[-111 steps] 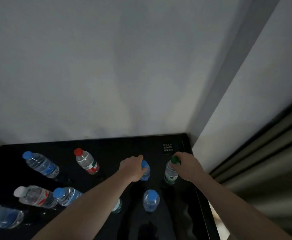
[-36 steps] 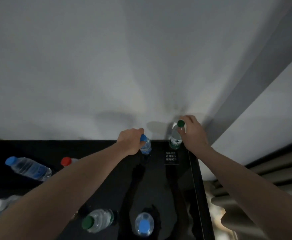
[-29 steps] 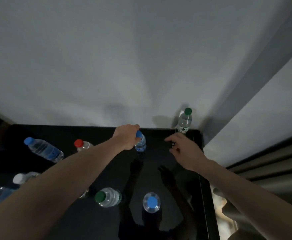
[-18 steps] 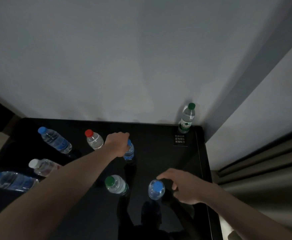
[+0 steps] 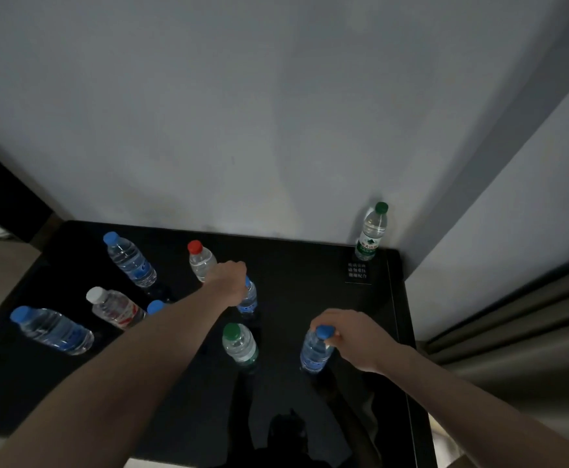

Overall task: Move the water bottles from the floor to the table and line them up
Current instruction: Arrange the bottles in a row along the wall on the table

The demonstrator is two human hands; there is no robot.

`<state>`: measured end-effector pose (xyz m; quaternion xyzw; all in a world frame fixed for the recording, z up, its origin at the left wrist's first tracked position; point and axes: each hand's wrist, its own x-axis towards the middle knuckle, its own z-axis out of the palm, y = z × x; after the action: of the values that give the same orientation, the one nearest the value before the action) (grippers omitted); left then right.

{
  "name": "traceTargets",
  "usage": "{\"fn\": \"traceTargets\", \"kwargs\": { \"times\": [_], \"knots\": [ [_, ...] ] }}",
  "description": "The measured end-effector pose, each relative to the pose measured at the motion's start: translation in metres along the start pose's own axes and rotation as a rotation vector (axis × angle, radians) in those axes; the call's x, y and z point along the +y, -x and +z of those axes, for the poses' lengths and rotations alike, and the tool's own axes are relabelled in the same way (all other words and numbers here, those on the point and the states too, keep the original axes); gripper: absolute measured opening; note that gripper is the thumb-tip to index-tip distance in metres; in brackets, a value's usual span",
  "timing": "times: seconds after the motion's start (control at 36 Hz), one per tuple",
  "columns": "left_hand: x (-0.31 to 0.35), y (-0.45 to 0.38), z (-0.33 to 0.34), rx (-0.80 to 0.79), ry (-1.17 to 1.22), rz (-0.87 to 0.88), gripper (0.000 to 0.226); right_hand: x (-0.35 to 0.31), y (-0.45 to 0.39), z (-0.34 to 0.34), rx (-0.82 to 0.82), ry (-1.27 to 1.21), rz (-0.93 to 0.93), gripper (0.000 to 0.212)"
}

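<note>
A clear plastic blue-capped bottle [image 5: 314, 351] is being gripped at its neck by the right hand [image 5: 352, 339] near the glossy black table's [image 5: 310, 288] right edge, while another small blue-capped bottle [image 5: 248, 298] is being held by the left hand [image 5: 229, 282]. Lining-up is judged underway; placement beside the green-capped bottle [image 5: 371, 231] in the corner is likely being called for.

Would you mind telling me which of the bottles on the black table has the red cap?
The red-capped bottle stands near the table's back edge, just behind the left hand. Every other cap visible is blue, green or white.
</note>
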<state>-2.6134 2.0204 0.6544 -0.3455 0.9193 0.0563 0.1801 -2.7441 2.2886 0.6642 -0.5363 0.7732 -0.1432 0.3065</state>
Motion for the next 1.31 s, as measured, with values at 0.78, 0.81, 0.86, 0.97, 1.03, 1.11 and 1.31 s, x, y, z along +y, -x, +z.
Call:
{"fn": "traceTargets", "kwargs": {
  "times": [0.78,0.81,0.86,0.97,1.03,1.11,1.31],
  "knots": [
    [-0.027,0.094,0.011,-0.074,0.013,0.267,0.022,0.011,-0.010,0.007,-0.003,-0.062,0.056,0.025],
    [-0.025,0.093,0.013,-0.043,0.010,0.287,0.021,0.011,-0.010,0.006,0.002,-0.059,0.060,0.025],
    [-0.021,0.092,0.016,0.020,0.013,0.314,0.020,0.013,-0.011,0.006,0.014,-0.063,0.072,0.026],
    [-0.008,0.087,0.014,0.097,0.060,0.315,0.023,0.018,-0.009,0.007,0.047,-0.093,0.098,0.027],
    [0.000,0.084,0.012,0.089,0.099,0.306,0.021,0.020,-0.006,0.008,0.067,-0.111,0.097,0.025],
    [0.011,0.081,0.009,0.056,0.114,0.309,0.019,0.022,-0.003,0.004,0.088,-0.125,0.068,0.022],
    [0.027,0.069,-0.004,0.044,0.115,0.316,0.023,0.027,-0.010,-0.023,0.197,-0.156,0.061,0.025]
  ]
}}
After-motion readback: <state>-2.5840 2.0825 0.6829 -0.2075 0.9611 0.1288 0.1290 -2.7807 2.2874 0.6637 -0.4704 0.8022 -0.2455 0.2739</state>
